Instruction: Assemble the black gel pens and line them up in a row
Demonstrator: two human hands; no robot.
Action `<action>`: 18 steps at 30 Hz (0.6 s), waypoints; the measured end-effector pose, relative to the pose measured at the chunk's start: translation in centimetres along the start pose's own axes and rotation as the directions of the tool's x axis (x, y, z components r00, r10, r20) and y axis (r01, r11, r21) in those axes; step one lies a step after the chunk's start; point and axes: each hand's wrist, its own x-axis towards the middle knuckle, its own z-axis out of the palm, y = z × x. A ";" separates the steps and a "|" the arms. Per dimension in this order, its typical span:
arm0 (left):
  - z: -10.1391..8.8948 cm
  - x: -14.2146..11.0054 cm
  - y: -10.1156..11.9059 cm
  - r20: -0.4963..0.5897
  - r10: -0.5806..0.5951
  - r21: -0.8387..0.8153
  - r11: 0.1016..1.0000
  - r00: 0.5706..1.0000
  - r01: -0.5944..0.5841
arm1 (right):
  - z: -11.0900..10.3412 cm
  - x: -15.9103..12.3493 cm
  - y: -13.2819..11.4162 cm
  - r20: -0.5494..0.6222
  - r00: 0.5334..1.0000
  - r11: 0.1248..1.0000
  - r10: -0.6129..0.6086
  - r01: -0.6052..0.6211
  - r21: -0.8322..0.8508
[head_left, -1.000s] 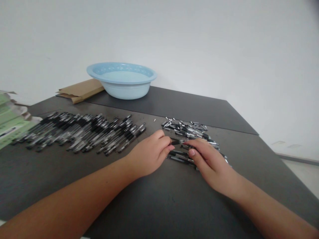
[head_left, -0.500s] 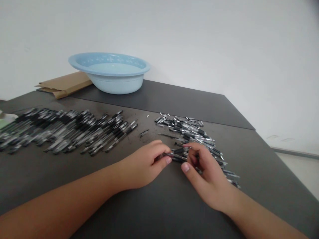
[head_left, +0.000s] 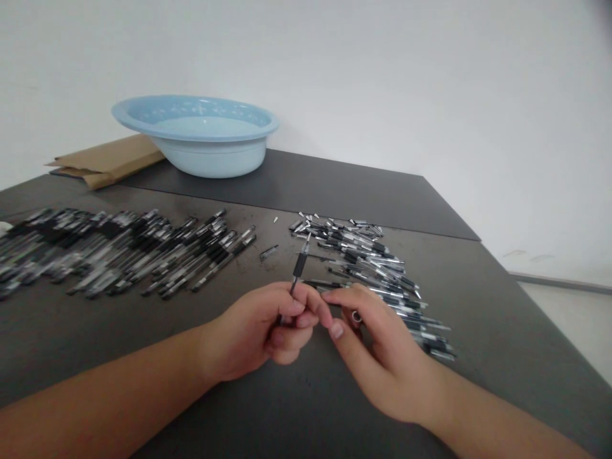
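My left hand (head_left: 268,331) is closed around a gel pen (head_left: 300,264) with a black grip, its metal tip pointing up and away from me. Close beside it, my right hand (head_left: 377,344) has its thumb and forefinger near the left fingertips. A small round-ended piece (head_left: 356,316) shows inside its curled fingers; its kind is mostly hidden. Behind and right of the right hand lies a spread of pens (head_left: 354,255), several with bare tips. Small loose pen parts (head_left: 310,220) are scattered at its far end.
A wide row of pens (head_left: 115,248) covers the table's left side. A light blue basin (head_left: 215,156) stands at the back, next to a brown paper bag (head_left: 105,159). One short loose piece (head_left: 269,252) lies between the two groups of pens. A white wall rises behind the dark table (head_left: 306,414).
The pen in my left hand has turned from lying sideways between the hands to pointing upward. My right hand has moved left, its fingers closer to the left hand.
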 end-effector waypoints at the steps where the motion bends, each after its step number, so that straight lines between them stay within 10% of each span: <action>1: 0.1 0.1 -0.1 -0.016 0.018 -0.005 1.000 1.000 -0.018 | -0.1 0.0 -0.1 -0.007 1.000 0.999 -0.023 0.023 -0.031; 9: 0.4 1.0 -1.4 -0.171 0.022 0.040 0.999 0.985 -0.016 | 0.5 0.4 -0.1 0.086 0.996 0.905 -0.038 0.071 -0.420; 18: 1.5 1.4 -2.4 -0.289 -0.025 0.228 0.969 0.957 0.094 | 2.0 1.1 0.8 0.120 0.993 0.881 0.000 0.056 -0.469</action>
